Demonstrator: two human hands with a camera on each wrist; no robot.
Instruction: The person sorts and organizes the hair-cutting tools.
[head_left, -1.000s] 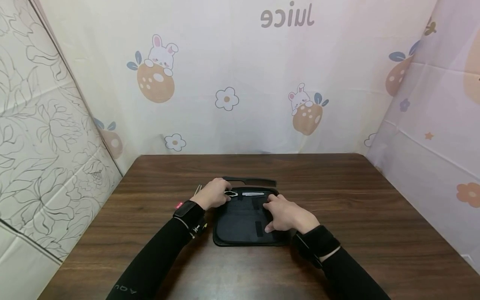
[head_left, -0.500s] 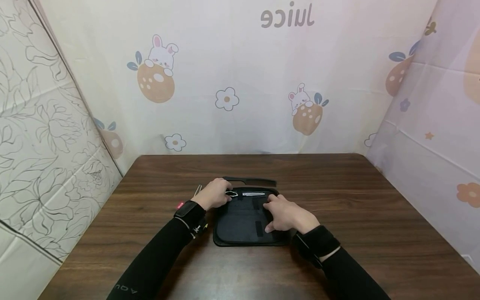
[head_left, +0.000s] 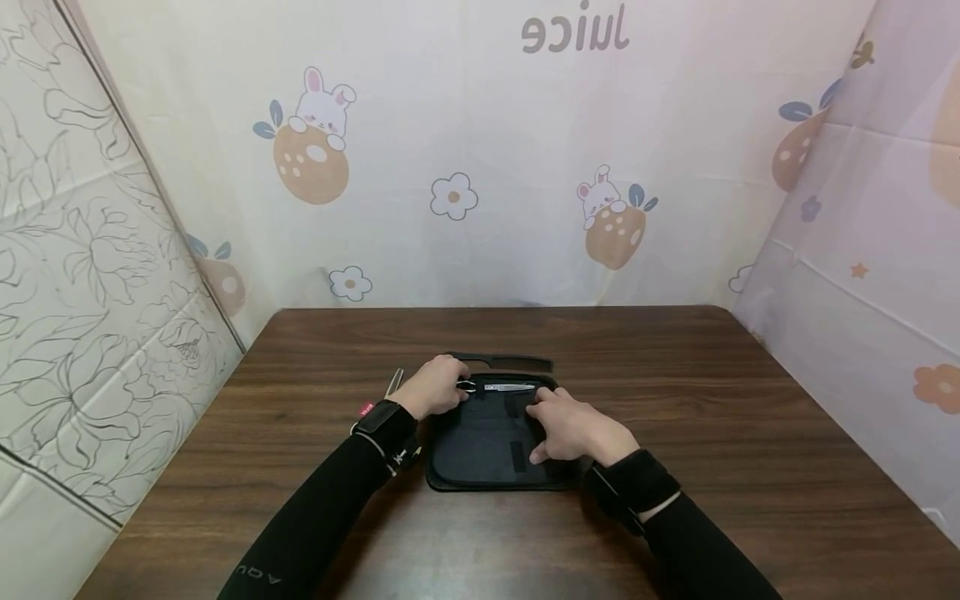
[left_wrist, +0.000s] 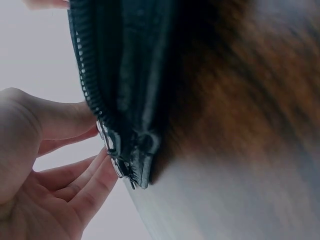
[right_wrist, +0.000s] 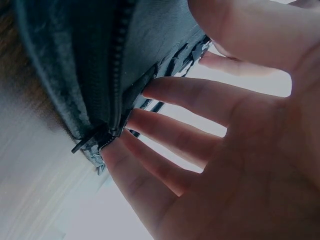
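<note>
A black zip case [head_left: 480, 450] lies unfolded on the table, straps on its inner face. Along its far edge rests a pair of silver scissors [head_left: 510, 387], the blades running under a strap. My left hand [head_left: 433, 388] pinches the scissors' handle loops at the far left corner. In the left wrist view, thumb and fingers close on the metal loops [left_wrist: 114, 155] beside the zip. My right hand [head_left: 573, 427] rests on the right side of the case, fingers extended. Its fingertips [right_wrist: 145, 117] touch the case's edge in the right wrist view.
Just behind the case lies a black comb [head_left: 517, 363], its left end partly behind my left hand. A thin silver metal loop [head_left: 395, 382] shows left of that hand, partly hidden. The wooden table [head_left: 675, 358] meets a printed curtain [head_left: 450, 275] at the back.
The scissors have slid slightly to the right under the strap, and my left hand has shifted right with them. My right hand and the case have stayed put.
</note>
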